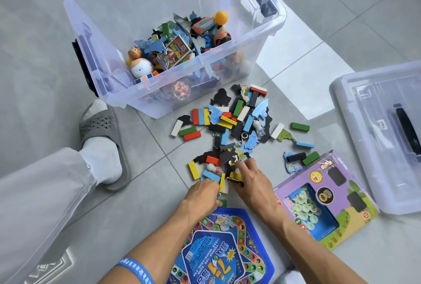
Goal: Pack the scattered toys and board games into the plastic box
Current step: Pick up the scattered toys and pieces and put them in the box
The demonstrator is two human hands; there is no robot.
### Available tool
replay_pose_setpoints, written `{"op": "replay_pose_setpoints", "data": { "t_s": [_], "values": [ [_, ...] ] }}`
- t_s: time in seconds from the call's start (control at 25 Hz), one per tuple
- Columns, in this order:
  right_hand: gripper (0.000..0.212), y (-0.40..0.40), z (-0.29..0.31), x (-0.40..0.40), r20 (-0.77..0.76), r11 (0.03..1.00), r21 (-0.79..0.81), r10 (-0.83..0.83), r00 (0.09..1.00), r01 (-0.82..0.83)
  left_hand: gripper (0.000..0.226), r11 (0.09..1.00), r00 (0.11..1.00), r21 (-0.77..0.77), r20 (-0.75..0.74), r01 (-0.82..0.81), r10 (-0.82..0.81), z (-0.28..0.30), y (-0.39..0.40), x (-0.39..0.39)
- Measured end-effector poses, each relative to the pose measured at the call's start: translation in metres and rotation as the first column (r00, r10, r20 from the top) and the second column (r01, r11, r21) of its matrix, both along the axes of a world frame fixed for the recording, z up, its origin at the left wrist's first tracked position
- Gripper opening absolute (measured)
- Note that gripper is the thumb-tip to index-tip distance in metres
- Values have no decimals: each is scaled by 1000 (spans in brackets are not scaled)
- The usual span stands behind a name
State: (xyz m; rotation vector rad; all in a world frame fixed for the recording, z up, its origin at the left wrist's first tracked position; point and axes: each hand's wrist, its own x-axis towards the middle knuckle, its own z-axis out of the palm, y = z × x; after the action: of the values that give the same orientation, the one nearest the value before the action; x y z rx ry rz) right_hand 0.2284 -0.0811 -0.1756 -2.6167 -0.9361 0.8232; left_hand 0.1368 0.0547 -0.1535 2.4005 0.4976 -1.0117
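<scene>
Head view: both hands work the near end of the scattered pile of coloured blocks and puzzle pieces (237, 124), which lies on the tiled floor (34, 21) just in front of the clear plastic box (95, 40). The left hand (200, 195) curls its fingers around a few blocks. The right hand (252, 181) pinches pieces beside it. The box already holds toys. Nearer than the pile lie a blue board game (227, 252) and a purple game box (323, 199).
</scene>
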Motion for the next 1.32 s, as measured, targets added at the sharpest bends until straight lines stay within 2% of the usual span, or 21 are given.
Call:
{"op": "replay_pose_setpoints", "data": {
  "t_s": [0.08, 0.16, 0.2, 0.24, 0.32, 0.36, 0.4, 0.48, 0.56, 0.68, 0.8, 0.88, 1.0, 1.08, 1.2, 1.24, 1.32],
  "values": [
    [47, 4, -3, -2, -15, 995, 11, -94, 995, 94, 6, 999, 998, -2, 49, -48, 48, -3, -4, -8],
    [53, 6, -5, -5, 8, 997, 13, -79, 997, 79, 12, 989, 983, -11, 109, -144, 145, -2, -8, -17],
    [55, 8, -4, -6, 11, 998, 18, -66, 998, 66, 16, 970, 957, -15, 160, -243, 243, 1, -8, -20],
    [52, 10, -4, -3, 1, 995, 38, -92, 996, 92, 18, 925, 901, -26, 219, -378, 374, 4, -5, -22],
    [38, 15, -2, 3, -80, 972, 69, -218, 973, 224, 18, 782, 737, -12, 325, -623, 592, 12, 5, -24],
    [33, 16, 0, 5, -142, 952, 76, -285, 948, 298, 20, 719, 675, -1, 345, -695, 652, 15, 12, -25],
    [26, 15, 0, 4, -193, 925, 86, -348, 917, 370, 28, 702, 663, 10, 337, -713, 669, 16, 18, -24],
    [6, 9, 2, -1, -257, 873, 97, -441, 860, 477, 54, 768, 745, 20, 258, -641, 615, 10, 25, -20],
    [16, 3, 4, -10, -281, 859, 104, -458, 843, 502, 66, 856, 844, 13, 172, -517, 507, -1, 24, -13],
    [21, 2, 7, -19, -311, 842, 115, -474, 824, 528, 45, 929, 920, 102, 210, -357, 331, -13, 22, -8],
    [27, 15, 11, -29, -403, 835, 110, -459, 792, 539, 38, 942, 920, 106, 271, -319, 281, -13, 22, -14],
    [33, 23, 12, -38, -336, 874, 110, -415, 845, 473, 38, 943, 910, 139, 338, -302, 241, -8, 23, -19],
    [35, 29, 7, -44, -175, 916, 66, -379, 909, 395, 26, 889, 844, 155, 419, -430, 335, -3, 32, -27],
    [31, 35, 7, -46, -116, 935, 54, -344, 932, 351, 26, 837, 820, 169, 371, -521, 435, -3, 38, -30],
    [25, 32, 9, -42, -111, 954, 40, -291, 950, 297, 44, 797, 823, 217, 230, -564, 520, -7, 35, -25],
    [24, 28, 11, -38, -136, 939, 54, -330, 934, 340, 44, 793, 826, 234, 210, -562, 523, -9, 34, -22],
    [23, 15, 14, -27, -180, 849, 116, -492, 852, 515, 37, 796, 831, 244, 218, -554, 512, -13, 34, -16]
  ]
}}
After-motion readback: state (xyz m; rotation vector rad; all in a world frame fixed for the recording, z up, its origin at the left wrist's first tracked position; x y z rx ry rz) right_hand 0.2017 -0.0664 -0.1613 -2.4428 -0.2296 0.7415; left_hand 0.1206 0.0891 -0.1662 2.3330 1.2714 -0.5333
